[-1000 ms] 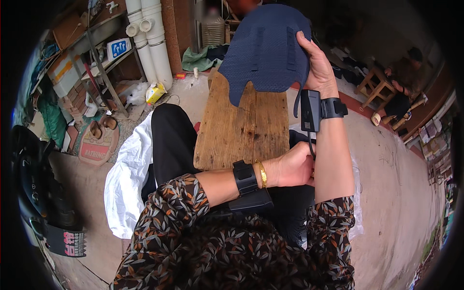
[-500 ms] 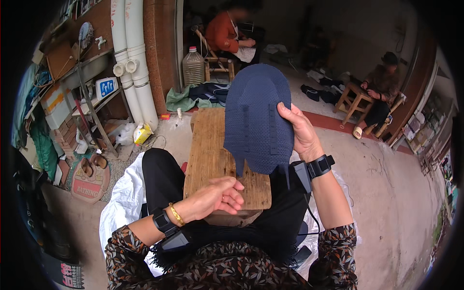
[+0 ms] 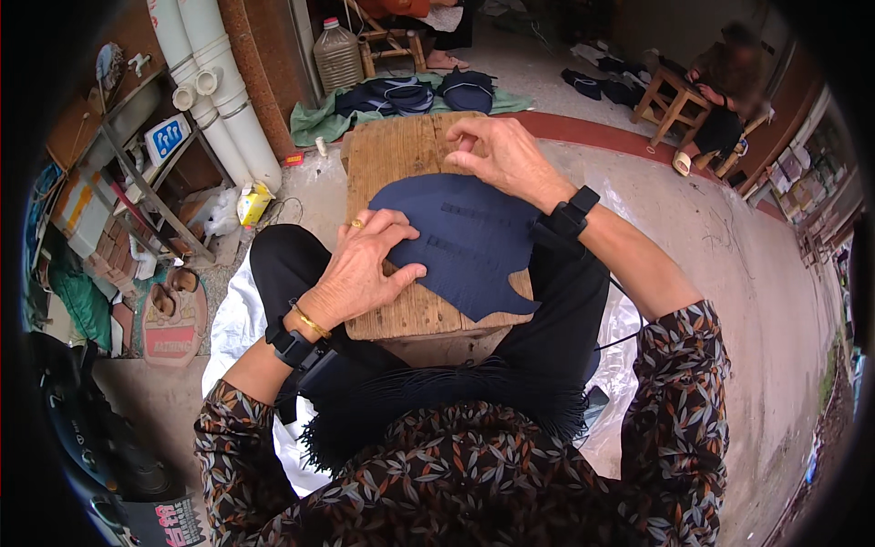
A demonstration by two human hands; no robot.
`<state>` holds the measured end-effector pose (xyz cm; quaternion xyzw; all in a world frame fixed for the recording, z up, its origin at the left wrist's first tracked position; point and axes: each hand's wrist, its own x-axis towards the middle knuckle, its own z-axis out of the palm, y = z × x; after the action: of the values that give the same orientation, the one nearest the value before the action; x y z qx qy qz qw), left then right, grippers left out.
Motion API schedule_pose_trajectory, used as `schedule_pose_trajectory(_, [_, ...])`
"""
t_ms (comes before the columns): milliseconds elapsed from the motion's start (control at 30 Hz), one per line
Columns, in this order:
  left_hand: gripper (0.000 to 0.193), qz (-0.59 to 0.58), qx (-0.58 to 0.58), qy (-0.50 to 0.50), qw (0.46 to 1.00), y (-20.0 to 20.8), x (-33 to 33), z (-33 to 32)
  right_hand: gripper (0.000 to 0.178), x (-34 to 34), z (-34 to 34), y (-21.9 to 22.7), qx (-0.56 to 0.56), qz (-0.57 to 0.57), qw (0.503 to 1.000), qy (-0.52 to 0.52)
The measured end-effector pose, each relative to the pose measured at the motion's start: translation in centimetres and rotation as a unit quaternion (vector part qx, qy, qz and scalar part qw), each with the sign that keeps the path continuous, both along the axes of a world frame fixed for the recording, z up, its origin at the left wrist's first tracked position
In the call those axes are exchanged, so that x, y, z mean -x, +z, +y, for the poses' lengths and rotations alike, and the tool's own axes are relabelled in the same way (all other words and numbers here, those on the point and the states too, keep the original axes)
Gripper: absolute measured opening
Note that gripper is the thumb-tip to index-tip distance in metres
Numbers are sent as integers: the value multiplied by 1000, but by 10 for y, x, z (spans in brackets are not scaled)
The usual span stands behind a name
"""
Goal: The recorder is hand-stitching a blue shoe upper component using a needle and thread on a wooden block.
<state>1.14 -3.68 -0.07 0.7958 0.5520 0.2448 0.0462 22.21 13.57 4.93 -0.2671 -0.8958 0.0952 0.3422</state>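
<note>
A dark blue knit shoe upper [image 3: 465, 228] lies flat on the wooden bench [image 3: 383, 150] in front of me, its rounded end to the left and its notched end toward the right. My left hand [image 3: 369, 260] rests on its left edge, fingertips on the fabric and thumb spread apart. Over the far edge of the upper, my right hand [image 3: 501, 159] is raised with thumb and forefinger pinched together. Whatever is between those fingertips is too small to make out. Across my lap lies a bundle of thin black cords [image 3: 447, 406].
White plastic sheeting [image 3: 232, 319] spreads around my legs. Dark folded pieces [image 3: 387, 96] lie on a green cloth beyond the bench, near a large plastic jug [image 3: 337, 56]. Pipes and a cluttered shelf stand left. Another person [image 3: 725, 87] sits at a small wooden stool [image 3: 673, 102].
The shoe upper, held upright by my right hand before, now lies turned on the bench. My left hand has come onto it; my right has let go and pinches above its far edge.
</note>
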Motion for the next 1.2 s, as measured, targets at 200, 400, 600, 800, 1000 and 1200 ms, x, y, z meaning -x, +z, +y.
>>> schedule_pose_trajectory(200, [37, -8, -84, 73, 994, -14, 3, 2, 9, -120, -114, -3, 303, -134, 936, 122])
schedule_pose_trajectory(400, [37, 23, -66, 81, 994, -9, 2, 9, 13, -143, -191, -71, 429, -154, 890, 31])
schedule_pose_trajectory(600, [45, 44, -42, 15, 998, -2, 9, 1, 13, -126, -204, -79, 367, -114, 922, 43])
schedule_pose_trajectory(800, [48, 37, 1, 6, 999, 1, 13, -6, 11, -179, -181, -91, 496, 17, 868, -25])
schedule_pose_trajectory(1000, [49, 9, 10, 7, 1000, 2, 17, -7, 14, -360, -72, -37, 330, 569, 685, -313])
schedule_pose_trajectory(1200, [34, -29, -18, -52, 998, 21, -14, -13, 17, -314, -81, -3, 332, 173, 884, -279])
